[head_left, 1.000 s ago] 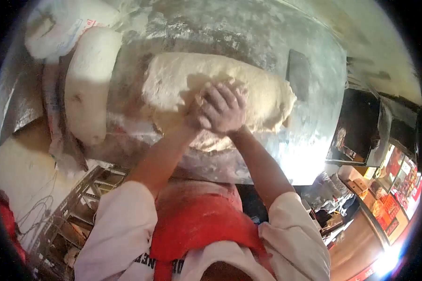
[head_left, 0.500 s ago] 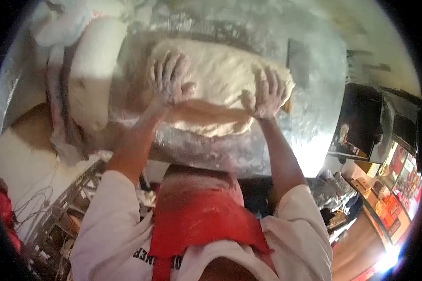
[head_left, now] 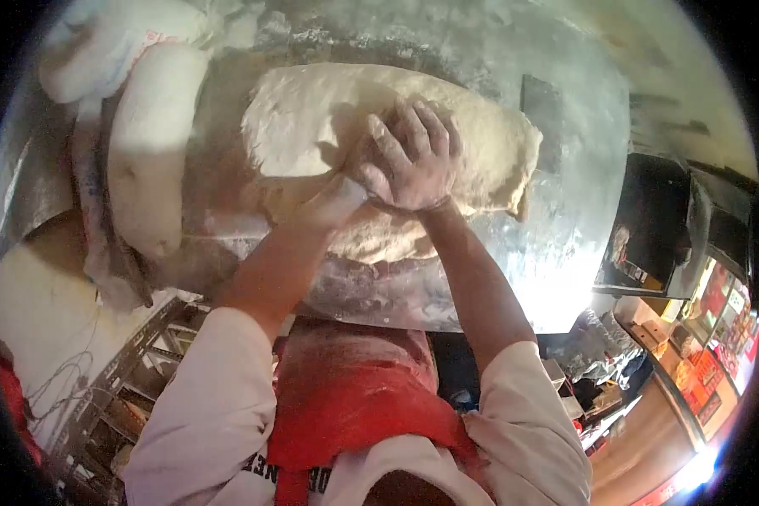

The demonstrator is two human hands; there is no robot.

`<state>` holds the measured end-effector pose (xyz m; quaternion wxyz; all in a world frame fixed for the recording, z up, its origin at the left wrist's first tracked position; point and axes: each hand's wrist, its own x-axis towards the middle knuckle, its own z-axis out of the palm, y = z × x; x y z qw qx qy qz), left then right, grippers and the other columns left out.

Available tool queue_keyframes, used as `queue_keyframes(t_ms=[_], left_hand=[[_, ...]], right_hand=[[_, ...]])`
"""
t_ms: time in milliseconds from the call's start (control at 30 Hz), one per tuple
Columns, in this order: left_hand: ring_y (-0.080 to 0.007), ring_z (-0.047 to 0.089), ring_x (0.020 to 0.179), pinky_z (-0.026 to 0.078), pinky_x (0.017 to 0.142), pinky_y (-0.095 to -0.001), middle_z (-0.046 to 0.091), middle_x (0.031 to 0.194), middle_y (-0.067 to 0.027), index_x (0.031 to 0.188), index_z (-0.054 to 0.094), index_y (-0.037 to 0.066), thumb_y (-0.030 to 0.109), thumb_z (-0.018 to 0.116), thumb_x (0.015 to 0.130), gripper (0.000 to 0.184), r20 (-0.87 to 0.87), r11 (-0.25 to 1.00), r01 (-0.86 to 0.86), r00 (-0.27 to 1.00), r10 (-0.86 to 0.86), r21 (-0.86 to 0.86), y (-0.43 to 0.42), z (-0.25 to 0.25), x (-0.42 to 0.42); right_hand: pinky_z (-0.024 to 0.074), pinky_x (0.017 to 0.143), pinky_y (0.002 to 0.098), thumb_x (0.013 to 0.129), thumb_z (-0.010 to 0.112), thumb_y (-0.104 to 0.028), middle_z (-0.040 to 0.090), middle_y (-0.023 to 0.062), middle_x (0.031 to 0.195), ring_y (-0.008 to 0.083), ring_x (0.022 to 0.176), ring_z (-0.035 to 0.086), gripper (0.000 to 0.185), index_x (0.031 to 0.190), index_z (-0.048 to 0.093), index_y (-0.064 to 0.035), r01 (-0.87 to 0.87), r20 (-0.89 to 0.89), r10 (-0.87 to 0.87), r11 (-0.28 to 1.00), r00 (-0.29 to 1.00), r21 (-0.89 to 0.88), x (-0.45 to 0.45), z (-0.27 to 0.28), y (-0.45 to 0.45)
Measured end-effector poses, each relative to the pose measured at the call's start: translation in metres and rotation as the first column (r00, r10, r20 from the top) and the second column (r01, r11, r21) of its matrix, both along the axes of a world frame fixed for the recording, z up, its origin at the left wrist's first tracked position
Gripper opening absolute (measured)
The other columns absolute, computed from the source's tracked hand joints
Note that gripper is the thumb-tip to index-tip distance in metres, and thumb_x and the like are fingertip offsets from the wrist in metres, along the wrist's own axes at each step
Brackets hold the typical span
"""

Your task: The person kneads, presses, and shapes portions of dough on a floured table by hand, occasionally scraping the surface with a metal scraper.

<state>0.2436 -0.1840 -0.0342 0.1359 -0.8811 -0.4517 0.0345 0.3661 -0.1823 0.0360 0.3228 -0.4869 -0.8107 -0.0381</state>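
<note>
A large slab of pale dough (head_left: 295, 118) lies across the floury metal worktop (head_left: 565, 219), its near edge folded and ragged. My right hand (head_left: 417, 160) is palm down over the middle of the dough, fingers spread, on top of my left hand. Only the wrist and back edge of my left hand (head_left: 358, 173) show; its fingers are hidden beneath the right one. Left of the slab rests a long, smooth roll of dough (head_left: 152, 152).
A white bag (head_left: 93, 59) sits at the upper left, with a floury cloth (head_left: 97, 202) below it. A dark flat piece (head_left: 541, 110) lies beyond the dough's right end. Metal racking (head_left: 135, 379) stands at the lower left. Clutter and boxes are at the right.
Half a second ago my hands were apart, spread on the dough's left and right parts. They have come together at its middle, stacked, much as one second ago.
</note>
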Motion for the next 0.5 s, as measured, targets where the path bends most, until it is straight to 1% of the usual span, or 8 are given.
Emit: queue_keyframes(t_ms=[100, 133, 167, 233, 267, 333, 467, 500], left_hand=[[-0.0260, 0.023, 0.150, 0.012, 0.122, -0.0541, 0.026, 0.161, -0.0063, 0.157, 0.025, 0.018, 0.062, 0.042, 0.095, 0.078, -0.383, 0.999, -0.031, 0.923, 0.046, 0.044, -0.003, 0.041, 0.009], [-0.0257, 0.022, 0.150, 0.012, 0.122, -0.0538, 0.026, 0.161, -0.0063, 0.157, 0.024, 0.018, 0.061, 0.042, 0.095, 0.078, -0.448, 0.999, -0.036, 0.893, 0.042, 0.022, -0.006, 0.060, 0.002], [-0.0257, 0.022, 0.150, 0.012, 0.122, -0.0538, 0.026, 0.161, -0.0063, 0.157, 0.024, 0.018, 0.061, 0.042, 0.095, 0.078, -0.448, 0.999, -0.034, 0.893, 0.040, 0.020, 0.000, 0.060, -0.017], [-0.0332, 0.033, 0.143, 0.014, 0.119, -0.0584, 0.028, 0.160, -0.0088, 0.155, 0.025, 0.013, 0.055, 0.047, 0.095, 0.077, 0.137, 0.980, 0.054, 0.987, -0.081, 0.193, 0.012, 0.047, -0.079], [-0.0332, 0.033, 0.143, 0.014, 0.119, -0.0584, 0.028, 0.160, -0.0088, 0.155, 0.025, 0.013, 0.055, 0.047, 0.095, 0.077, 0.133, 0.982, 0.046, 0.989, -0.071, 0.184, 0.011, 0.044, -0.094], [-0.0337, 0.034, 0.143, 0.016, 0.117, -0.0597, 0.030, 0.159, -0.0075, 0.153, 0.033, 0.014, 0.054, 0.051, 0.092, 0.075, 0.483, 0.986, -0.081, 0.876, -0.001, 0.149, 0.010, 0.044, -0.112], [-0.0320, 0.022, 0.148, 0.014, 0.117, -0.0609, 0.027, 0.160, -0.0091, 0.152, 0.036, 0.013, 0.048, 0.060, 0.090, 0.075, 0.471, 0.995, -0.100, 0.877, 0.095, -0.015, 0.003, 0.063, -0.110], [-0.0320, 0.022, 0.148, 0.014, 0.117, -0.0609, 0.027, 0.160, -0.0091, 0.152, 0.036, 0.013, 0.048, 0.060, 0.090, 0.075, 0.472, 0.995, -0.100, 0.878, 0.080, 0.018, 0.013, 0.075, -0.109]], right_hand=[[0.0285, 0.113, 0.0526, 0.090, 0.053, -0.062, 0.052, 0.0148, 0.141, 0.0340, 0.128, 0.049, 0.058, 0.133, 0.062, -0.0247, -0.032, 0.053, 0.036, 0.996, 0.998, -0.077, 0.009, 0.023, -0.010], [0.0282, 0.113, 0.0528, 0.089, 0.053, -0.063, 0.051, 0.0157, 0.143, 0.0346, 0.129, 0.048, 0.060, 0.135, 0.060, -0.0250, -0.041, 0.120, 0.058, 0.990, 0.991, -0.138, 0.013, 0.025, -0.009], [0.0222, 0.117, 0.0553, 0.092, 0.050, -0.067, 0.049, 0.0101, 0.146, 0.0311, 0.135, 0.044, 0.059, 0.137, 0.057, -0.0288, -0.008, 0.048, 0.011, 0.998, 0.999, -0.069, 0.025, 0.011, -0.013], [0.0215, 0.118, 0.0542, 0.095, 0.045, -0.066, 0.049, 0.0098, 0.146, 0.0296, 0.137, 0.043, 0.061, 0.138, 0.056, -0.0251, 0.100, 0.025, -0.099, 0.994, 0.995, -0.052, 0.067, 0.013, -0.020], [0.0224, 0.117, 0.0525, 0.096, 0.044, -0.064, 0.050, 0.0111, 0.145, 0.0303, 0.136, 0.043, 0.062, 0.135, 0.060, -0.0184, 0.215, -0.068, -0.223, 0.971, 0.972, -0.109, 0.080, -0.014, -0.025], [0.0297, 0.112, 0.0503, 0.097, 0.041, -0.054, 0.051, 0.0151, 0.143, 0.0360, 0.131, 0.046, 0.062, 0.135, 0.059, -0.0082, 0.195, 0.040, -0.200, 0.976, 0.979, 0.098, 0.084, -0.033, -0.024], [0.0259, 0.113, 0.0504, 0.097, 0.039, -0.058, 0.046, 0.0137, 0.148, 0.0336, 0.135, 0.042, 0.065, 0.137, 0.057, -0.0105, 0.266, 0.080, -0.270, 0.962, 0.959, 0.055, 0.081, -0.025, -0.026], [0.0238, 0.115, 0.0505, 0.095, 0.039, -0.063, 0.045, 0.0131, 0.150, 0.0350, 0.138, 0.039, 0.072, 0.144, 0.049, -0.0112, 0.277, 0.102, -0.275, 0.961, 0.956, -0.008, 0.080, -0.021, -0.022]])
